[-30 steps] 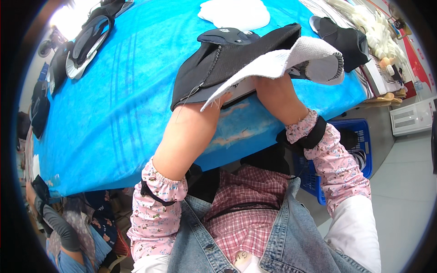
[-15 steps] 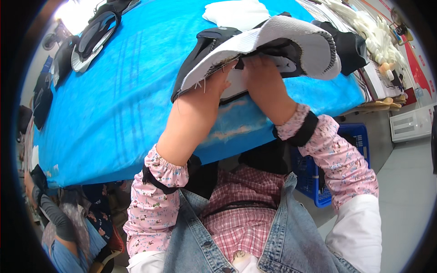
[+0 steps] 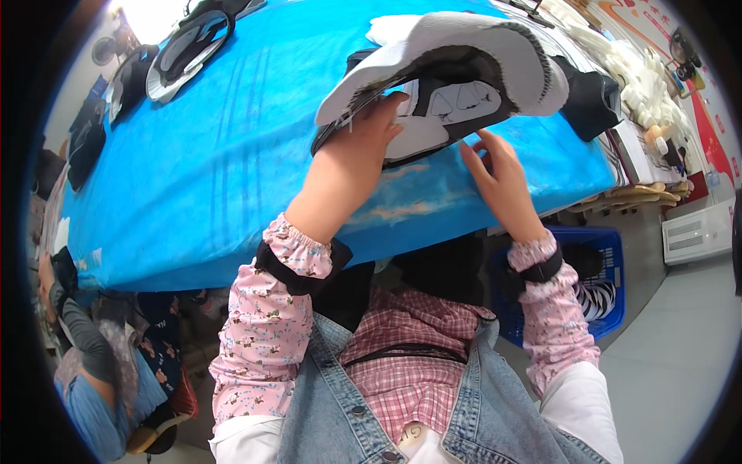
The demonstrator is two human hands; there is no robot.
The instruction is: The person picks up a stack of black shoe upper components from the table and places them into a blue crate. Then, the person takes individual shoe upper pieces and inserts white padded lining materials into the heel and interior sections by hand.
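A white and black shoe upper is held up above the near part of the blue-covered table. Its opening faces me, showing a dark inside, a pale insert with black thread lines, and a stitched, frayed edge. My left hand grips the upper's left side, fingers reaching into the opening. Just below its lower right edge is my right hand, with thumb and forefinger apart and nothing held. I cannot tell whether its fingertip touches that edge. Loose white thread ends hang near my left fingers.
More black and white shoe uppers line the table's left edge. To the right lie a black piece and a heap of white pieces. A blue basket stands below on the right. Another person's arm shows at lower left.
My right hand has come out of the upper's opening and moved down to the right. The upper has tilted, so more of its inside shows. My left hand keeps its grip.
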